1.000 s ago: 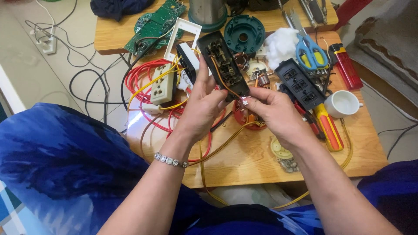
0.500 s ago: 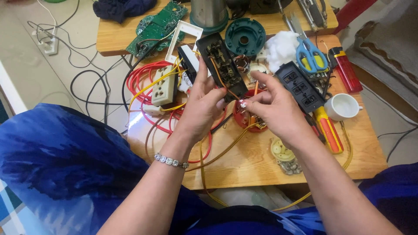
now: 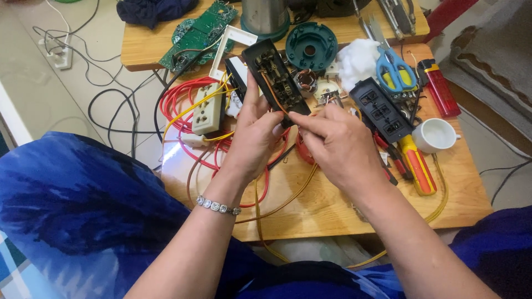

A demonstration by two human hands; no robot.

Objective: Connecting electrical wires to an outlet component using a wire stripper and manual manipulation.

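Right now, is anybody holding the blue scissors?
No, the blue scissors lie on the wooden table beside white cotton, while the left hand and right hand work on an opened black power strip.

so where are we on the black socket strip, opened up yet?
Opened: left hand holds the black strip body with its inner contacts exposed; the black socket cover lies apart on the table. In hand: right hand pinches at the strip's lower end. Left: cover not refitted; the screwdriver lies unused.

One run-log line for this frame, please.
left hand: holds open black socket strip | right hand: fingertips at its lower end | table: cluttered
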